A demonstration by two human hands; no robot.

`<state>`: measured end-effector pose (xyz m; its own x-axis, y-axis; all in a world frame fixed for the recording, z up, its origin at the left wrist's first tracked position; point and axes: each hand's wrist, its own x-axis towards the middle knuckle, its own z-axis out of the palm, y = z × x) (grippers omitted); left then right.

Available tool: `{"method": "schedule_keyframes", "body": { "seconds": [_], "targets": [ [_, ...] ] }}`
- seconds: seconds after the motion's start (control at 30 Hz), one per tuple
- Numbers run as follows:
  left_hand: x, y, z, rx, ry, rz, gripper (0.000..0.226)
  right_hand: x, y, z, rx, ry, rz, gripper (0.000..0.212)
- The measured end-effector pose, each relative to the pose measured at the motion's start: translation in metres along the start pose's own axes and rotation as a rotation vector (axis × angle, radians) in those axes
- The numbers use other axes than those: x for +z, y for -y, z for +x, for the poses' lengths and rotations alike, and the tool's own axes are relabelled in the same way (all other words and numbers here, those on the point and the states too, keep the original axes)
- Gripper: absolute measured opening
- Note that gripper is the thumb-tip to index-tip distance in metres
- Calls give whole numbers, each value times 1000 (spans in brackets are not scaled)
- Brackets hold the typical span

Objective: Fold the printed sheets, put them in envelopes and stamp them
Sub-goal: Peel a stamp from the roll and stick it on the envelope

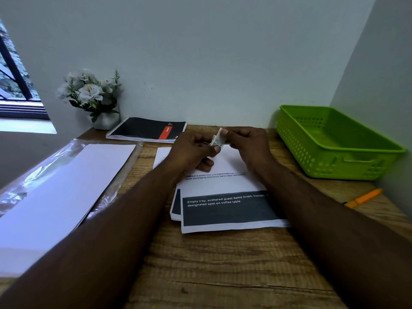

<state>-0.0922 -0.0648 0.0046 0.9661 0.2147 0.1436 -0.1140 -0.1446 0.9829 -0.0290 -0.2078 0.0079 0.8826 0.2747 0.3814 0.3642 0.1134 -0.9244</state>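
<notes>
Both hands meet above the desk's middle. My left hand (194,150) and my right hand (247,143) each pinch a small strip of white stamps (217,139) with perforated edges, held in the air between them. Under the hands lies a white envelope (229,160). Nearer to me sits a stack of printed sheets (225,210) with a dark banner and white text. A pack of white envelopes in clear plastic wrap (64,192) lies at the left.
A green plastic basket (334,141) stands at the back right by the wall. An orange pen (363,198) lies near the right edge. A black spiral notebook (147,130) and a white flower pot (93,97) sit at the back left.
</notes>
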Motion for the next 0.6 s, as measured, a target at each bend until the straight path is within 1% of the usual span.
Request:
{"method": "schedule_keyframes", "body": {
  "seconds": [0.1,0.2,0.27,0.3,0.4,0.43,0.53,0.6],
  "targets": [
    [-1,-1,1,-13,-11,29,12,2,1,0,32,-43,6,3],
    [-3,-1,3,-14,-24,93,10,2,1,1,59,-87,73,3],
    [-3,-1,3,-15,-27,118,8,2,2,1,70,-87,76,3],
    [-3,-1,2,-8,-31,134,10,1,2,1,78,-84,78,3],
    [-2,-1,1,56,-46,181,29,1,4,1,91,-81,89,3],
    [-2,-1,1,79,-60,196,32,1,5,0,91,-82,89,3],
    [-3,-2,0,115,-114,256,30,1,7,-1,78,-78,70,7],
    [-3,-4,-1,119,-100,269,35,2,9,-2,68,-75,49,11]
  ]
}}
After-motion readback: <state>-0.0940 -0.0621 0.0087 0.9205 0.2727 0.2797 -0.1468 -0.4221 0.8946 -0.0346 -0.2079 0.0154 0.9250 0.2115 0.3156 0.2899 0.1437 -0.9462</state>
